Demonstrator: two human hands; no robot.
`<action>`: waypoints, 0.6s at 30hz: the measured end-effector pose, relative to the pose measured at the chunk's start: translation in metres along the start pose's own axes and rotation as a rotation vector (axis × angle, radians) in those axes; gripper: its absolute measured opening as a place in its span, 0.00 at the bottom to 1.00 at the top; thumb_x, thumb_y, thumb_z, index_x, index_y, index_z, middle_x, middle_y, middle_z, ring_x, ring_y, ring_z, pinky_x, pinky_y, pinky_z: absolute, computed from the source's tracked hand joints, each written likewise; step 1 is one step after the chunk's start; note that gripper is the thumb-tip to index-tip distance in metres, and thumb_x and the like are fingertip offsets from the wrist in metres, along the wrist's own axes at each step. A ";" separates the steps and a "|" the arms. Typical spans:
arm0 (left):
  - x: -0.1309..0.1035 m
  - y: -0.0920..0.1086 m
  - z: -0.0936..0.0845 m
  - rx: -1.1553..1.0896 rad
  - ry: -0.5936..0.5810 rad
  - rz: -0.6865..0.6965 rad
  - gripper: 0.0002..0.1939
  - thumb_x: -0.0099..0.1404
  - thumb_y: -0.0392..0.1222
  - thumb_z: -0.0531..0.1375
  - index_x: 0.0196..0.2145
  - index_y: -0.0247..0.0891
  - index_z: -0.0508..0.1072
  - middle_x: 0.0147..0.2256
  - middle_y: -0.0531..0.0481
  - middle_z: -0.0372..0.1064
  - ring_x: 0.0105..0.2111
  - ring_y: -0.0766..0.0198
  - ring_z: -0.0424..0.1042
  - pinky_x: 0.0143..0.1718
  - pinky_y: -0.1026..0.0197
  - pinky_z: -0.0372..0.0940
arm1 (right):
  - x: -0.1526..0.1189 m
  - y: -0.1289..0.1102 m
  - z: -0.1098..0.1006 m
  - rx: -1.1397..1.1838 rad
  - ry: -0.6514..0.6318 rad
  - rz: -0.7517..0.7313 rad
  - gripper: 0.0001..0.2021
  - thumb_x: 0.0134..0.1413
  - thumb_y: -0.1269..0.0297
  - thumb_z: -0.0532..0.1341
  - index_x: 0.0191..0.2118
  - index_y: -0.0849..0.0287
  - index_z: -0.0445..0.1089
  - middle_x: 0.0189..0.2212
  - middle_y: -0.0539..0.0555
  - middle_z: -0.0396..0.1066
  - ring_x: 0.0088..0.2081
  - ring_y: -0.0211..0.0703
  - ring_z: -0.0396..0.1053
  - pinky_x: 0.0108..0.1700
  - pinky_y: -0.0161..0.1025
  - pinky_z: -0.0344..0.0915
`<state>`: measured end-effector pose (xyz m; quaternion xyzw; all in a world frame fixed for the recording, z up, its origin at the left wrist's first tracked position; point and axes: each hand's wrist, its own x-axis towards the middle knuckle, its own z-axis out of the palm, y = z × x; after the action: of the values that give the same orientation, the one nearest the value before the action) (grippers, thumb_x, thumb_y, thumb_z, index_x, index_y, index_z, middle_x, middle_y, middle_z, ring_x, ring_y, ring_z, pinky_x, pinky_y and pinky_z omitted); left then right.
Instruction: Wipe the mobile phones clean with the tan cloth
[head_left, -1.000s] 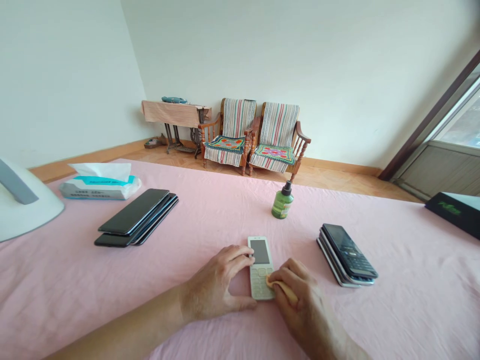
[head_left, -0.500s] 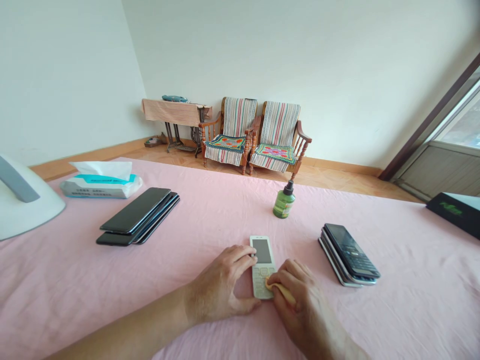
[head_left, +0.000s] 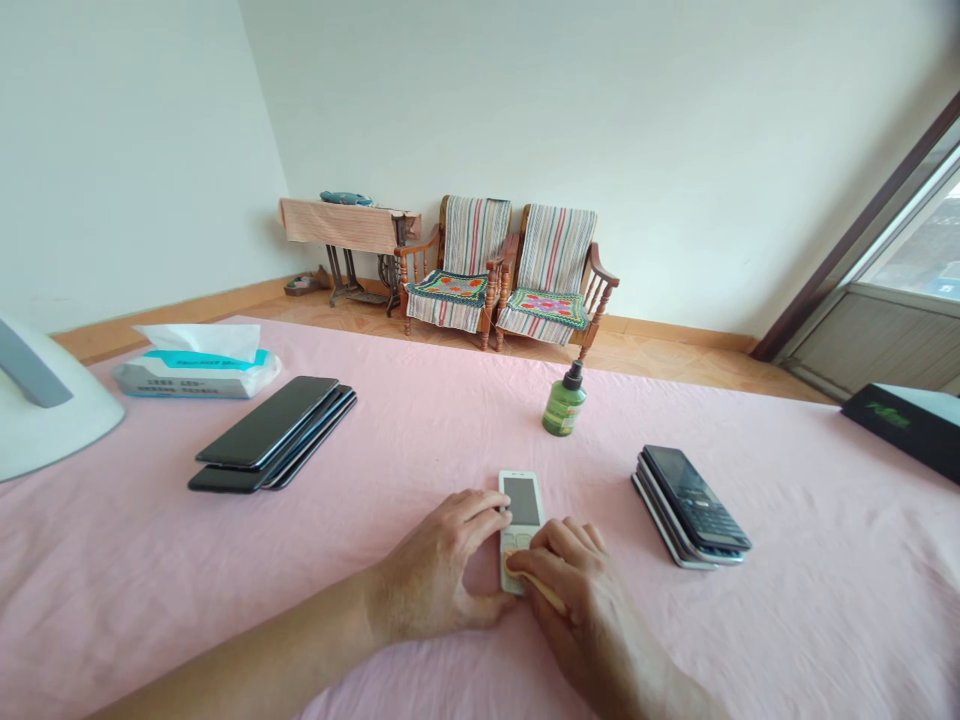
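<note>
A white keypad phone (head_left: 521, 500) lies face up on the pink tablecloth, its dark screen toward the far side. My left hand (head_left: 442, 560) steadies it, fingertips on its left edge by the screen and thumb at its bottom end. Pinched in my right hand (head_left: 585, 600) is a yellow cloth (head_left: 541, 590), pressed onto the phone's keypad. The right fingers cover part of the keys. Beyond the phone stands a green spray bottle (head_left: 563, 405) with a black top.
Stacked dark smartphones (head_left: 274, 425) lie at left, near a tissue pack (head_left: 199, 375) and a white appliance (head_left: 52, 420). At right sit a pile of keypad phones (head_left: 694, 500) and a black box (head_left: 900, 425). Two wooden chairs (head_left: 555, 250) stand past the table (head_left: 420, 400).
My right hand has slid the cloth leftward across the phone's keypad. My left hand keeps its hold on the phone. The view has shifted slightly.
</note>
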<state>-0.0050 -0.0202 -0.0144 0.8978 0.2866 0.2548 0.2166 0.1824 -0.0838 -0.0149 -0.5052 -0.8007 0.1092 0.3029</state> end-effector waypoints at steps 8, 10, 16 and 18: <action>0.001 -0.007 -0.004 -0.018 -0.016 0.056 0.30 0.47 0.37 0.70 0.50 0.34 0.70 0.53 0.38 0.68 0.54 0.49 0.66 0.57 0.50 0.61 | -0.004 0.010 -0.002 -0.007 0.051 0.032 0.11 0.51 0.81 0.58 0.32 0.56 0.70 0.30 0.51 0.67 0.33 0.43 0.61 0.37 0.41 0.50; 0.003 -0.009 -0.006 -0.038 -0.038 0.084 0.29 0.48 0.36 0.69 0.49 0.34 0.71 0.53 0.39 0.68 0.55 0.50 0.66 0.58 0.51 0.61 | -0.003 0.006 -0.001 -0.008 0.037 0.019 0.10 0.54 0.80 0.57 0.33 0.56 0.70 0.30 0.52 0.67 0.33 0.44 0.61 0.36 0.41 0.49; 0.005 -0.010 -0.010 -0.074 -0.060 0.108 0.29 0.48 0.35 0.69 0.50 0.35 0.70 0.53 0.40 0.68 0.56 0.51 0.65 0.59 0.52 0.60 | 0.000 0.001 -0.002 0.017 0.000 0.000 0.11 0.54 0.80 0.57 0.33 0.57 0.70 0.31 0.52 0.68 0.34 0.44 0.60 0.36 0.41 0.49; 0.004 -0.010 -0.009 -0.080 -0.050 0.106 0.28 0.49 0.36 0.70 0.49 0.35 0.70 0.52 0.39 0.68 0.55 0.51 0.66 0.58 0.52 0.61 | -0.001 0.004 -0.004 0.020 0.024 0.025 0.11 0.51 0.82 0.58 0.32 0.57 0.70 0.30 0.51 0.68 0.33 0.43 0.60 0.37 0.41 0.49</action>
<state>-0.0115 -0.0076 -0.0111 0.9086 0.2226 0.2544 0.2455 0.1883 -0.0836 -0.0137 -0.5133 -0.7897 0.1147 0.3160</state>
